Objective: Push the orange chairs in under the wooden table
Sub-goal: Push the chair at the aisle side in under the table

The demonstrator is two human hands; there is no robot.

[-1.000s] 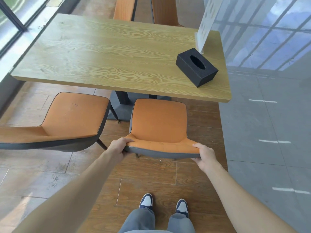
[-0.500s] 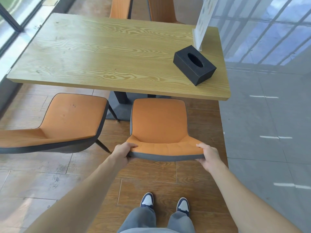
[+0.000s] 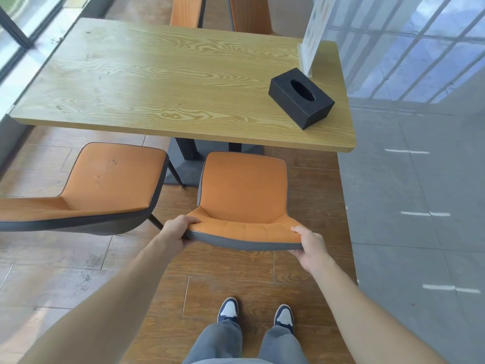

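An orange chair [image 3: 242, 190] with a grey shell stands in front of me, its seat front right at the near edge of the wooden table [image 3: 168, 82]. My left hand [image 3: 176, 231] grips the left corner of its backrest top. My right hand [image 3: 311, 248] grips the right corner. A second orange chair [image 3: 105, 179] stands to the left, turned a little and mostly out from under the table. Two more orange chair backs [image 3: 187, 10] show beyond the table's far edge.
A black tissue box [image 3: 301, 97] and a white upright sign [image 3: 313, 30] sit at the table's right end. The table's dark pedestal [image 3: 187, 151] stands under its middle. A window wall runs along the left; grey tiles lie to the right. My shoes [image 3: 228, 310] are behind the chair.
The chair I hold has come slightly closer to the table edge and my view has moved forward. Both hands keep the same grip on the backrest.
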